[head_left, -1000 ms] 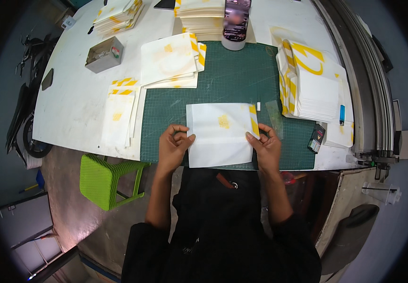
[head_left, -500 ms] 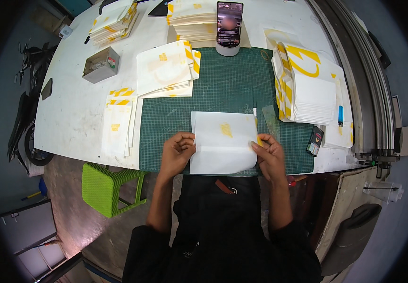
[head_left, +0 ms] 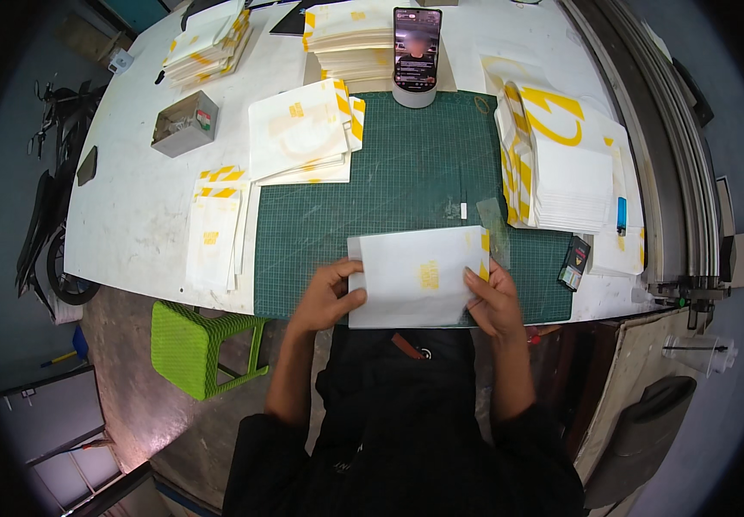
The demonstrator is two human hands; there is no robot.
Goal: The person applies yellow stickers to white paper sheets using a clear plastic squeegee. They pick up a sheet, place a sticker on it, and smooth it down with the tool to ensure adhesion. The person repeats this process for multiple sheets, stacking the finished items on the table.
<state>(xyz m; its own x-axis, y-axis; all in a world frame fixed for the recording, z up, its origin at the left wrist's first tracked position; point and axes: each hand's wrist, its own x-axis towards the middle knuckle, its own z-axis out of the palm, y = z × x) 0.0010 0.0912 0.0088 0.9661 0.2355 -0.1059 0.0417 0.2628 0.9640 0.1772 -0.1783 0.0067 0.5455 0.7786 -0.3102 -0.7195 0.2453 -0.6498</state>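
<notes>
A flat white paper bag point(head_left: 411, 267) with a small yellow print and a yellow strip at its right end lies over the front edge of the green cutting mat point(head_left: 406, 164). At its left edge, my left hand point(head_left: 327, 295) is closed on the paper, with the thumb on top. My right hand point(head_left: 499, 299) pinches the right end, its thumb pressing the upper face and its fingers partly hidden beneath. A greyish strip of the bag shows along the left side, past the upper layer.
Stacks of yellow-and-white bags stand at the right point(head_left: 566, 168), upper left point(head_left: 299, 129) and back point(head_left: 350, 47). A phone point(head_left: 416, 50) rests on a round stand point(head_left: 413, 97). Left are a grey box point(head_left: 184, 125) and a green stool point(head_left: 204, 349); right, a small black box point(head_left: 573, 261).
The bag has moved slightly nearer to me and to the right, and its yellow strip now shows along the right end. My left thumb has come across onto the paper.
</notes>
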